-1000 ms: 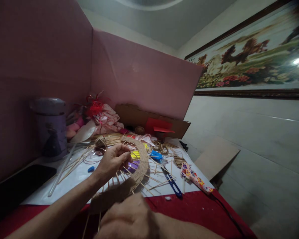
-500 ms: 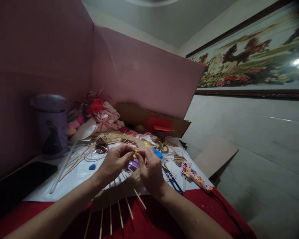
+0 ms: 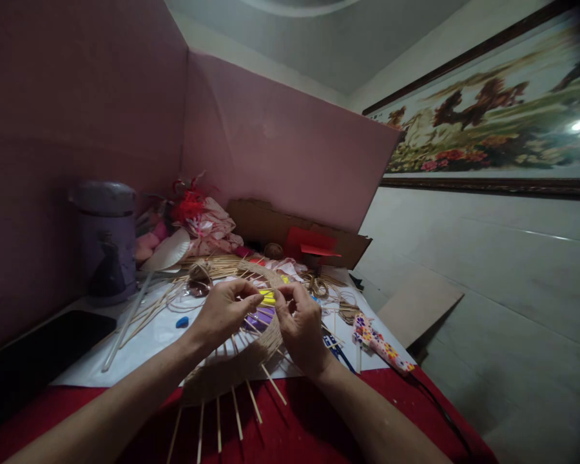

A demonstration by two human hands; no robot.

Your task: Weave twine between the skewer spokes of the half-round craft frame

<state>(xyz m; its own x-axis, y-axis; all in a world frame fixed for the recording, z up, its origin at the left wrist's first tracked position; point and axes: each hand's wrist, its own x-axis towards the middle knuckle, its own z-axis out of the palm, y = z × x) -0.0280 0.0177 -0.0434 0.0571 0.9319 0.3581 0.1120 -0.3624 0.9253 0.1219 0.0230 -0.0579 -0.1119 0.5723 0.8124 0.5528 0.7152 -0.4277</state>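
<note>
My left hand (image 3: 227, 312) is closed in a pinch, thumb against fingertips. Across a small gap, my right hand (image 3: 299, 322) pinches in the same way. Whatever sits between the fingertips is too small to make out. Yellow material (image 3: 267, 297) shows in the gap, seemingly behind the fingers. Below both hands lies a curved band wound with brown twine (image 3: 232, 370), with several thin wooden sticks (image 3: 252, 401) poking outward from it. A purple packet (image 3: 261, 318) shows inside the curve, partly behind the sticks.
A small blue lump (image 3: 182, 322) lies on the white sheet (image 3: 149, 351). On the right are a dark blue cutter (image 3: 337, 353) and a flower-patterned glue gun (image 3: 381, 345) with a cord. A purple tumbler (image 3: 107, 245) and dark phone-like slab (image 3: 67, 341) stand and lie left.
My hands have drawn apart, the right one shifting right, and their fingertips no longer meet. More of the yellow material and the twine band now shows between them. The view has shifted slightly.
</note>
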